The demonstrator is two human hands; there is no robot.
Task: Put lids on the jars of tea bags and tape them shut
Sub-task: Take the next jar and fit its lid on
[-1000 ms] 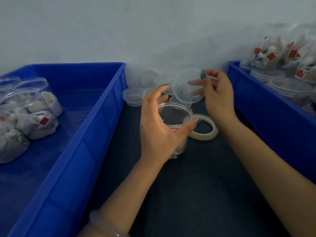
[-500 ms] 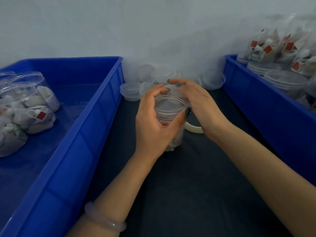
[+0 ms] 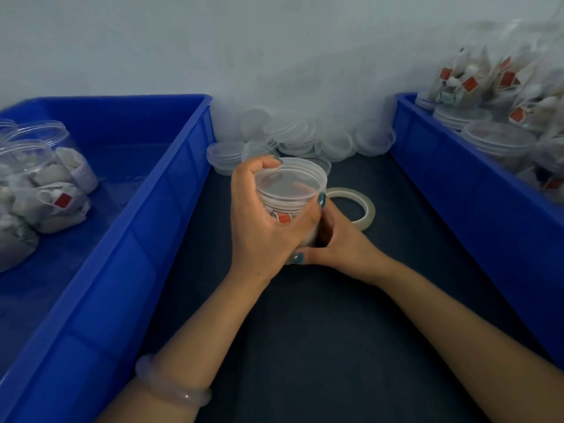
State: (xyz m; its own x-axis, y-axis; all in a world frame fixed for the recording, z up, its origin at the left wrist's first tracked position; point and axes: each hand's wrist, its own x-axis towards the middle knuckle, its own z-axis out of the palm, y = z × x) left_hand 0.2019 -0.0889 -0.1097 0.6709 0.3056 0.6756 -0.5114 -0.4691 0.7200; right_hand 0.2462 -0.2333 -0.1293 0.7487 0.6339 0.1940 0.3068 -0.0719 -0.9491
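Lid (image 3: 290, 181) now seemingly seated on jar (image 3: 282, 206) | right hand (image 3: 341, 242) lowered to base

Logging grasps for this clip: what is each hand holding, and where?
Both hold the jar: the left hand wraps its top rim, the right hand grips its lower side.

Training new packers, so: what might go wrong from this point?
The lid may sit crooked on the jar: the left hand hides part of its rim. Reaching for the tape means the right hand releasing the jar, which could tip in a one-handed grip.
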